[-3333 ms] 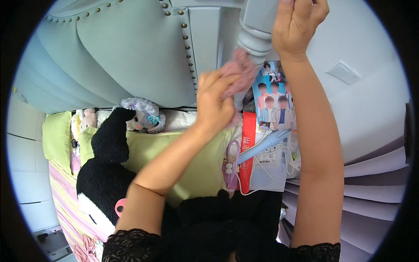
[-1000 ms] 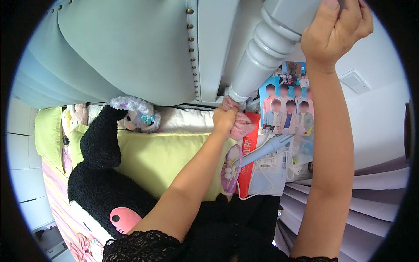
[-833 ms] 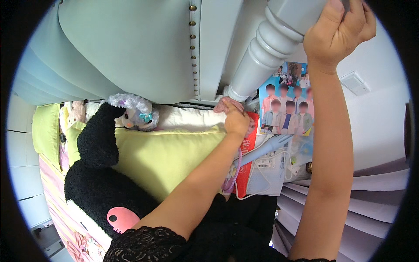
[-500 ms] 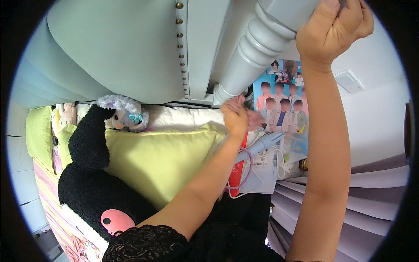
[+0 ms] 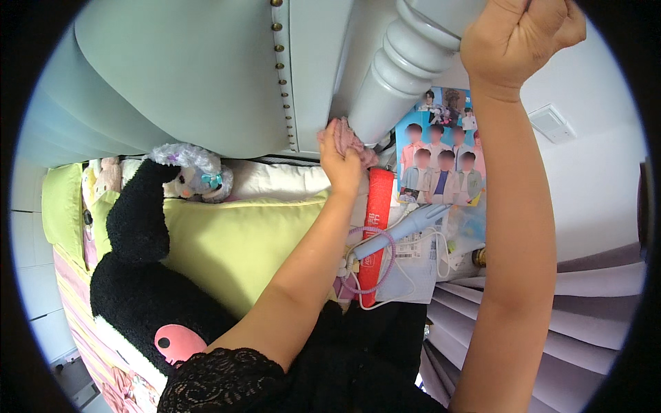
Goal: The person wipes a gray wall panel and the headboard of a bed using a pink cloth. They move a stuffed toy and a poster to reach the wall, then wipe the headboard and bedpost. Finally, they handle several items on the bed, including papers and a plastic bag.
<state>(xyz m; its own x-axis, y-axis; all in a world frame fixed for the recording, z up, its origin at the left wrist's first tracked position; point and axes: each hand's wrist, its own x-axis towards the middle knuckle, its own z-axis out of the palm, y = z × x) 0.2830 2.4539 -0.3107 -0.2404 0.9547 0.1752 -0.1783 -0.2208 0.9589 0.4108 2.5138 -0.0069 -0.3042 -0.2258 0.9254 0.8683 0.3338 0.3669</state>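
A: Head view: the left hand (image 5: 342, 160) is clenched round a crumpled pink cloth (image 5: 344, 135) and presses it against the foot of the pale grey turned wooden bedpost (image 5: 396, 82), right where the post meets the studded pale green padded headboard (image 5: 206, 76).

B: And the right hand (image 5: 516, 38)?

A: Closed over the upper part of the same post, near the top edge of the picture, gripping it as if to steady.

B: How much of the wiping looks done?

A: Hard to judge. No dust or streak shows on the post, so I cannot tell cleaned from uncleaned parts. With the cloth at the lowest rings, I'd guess the base is in hand.

B: What's around it?

A: A black plush toy (image 5: 138, 275) lying on a yellow-green pillow (image 5: 234, 241), a small lilac plush (image 5: 196, 175) by the headboard, and a red flat package (image 5: 375, 227) just beside the wrist.
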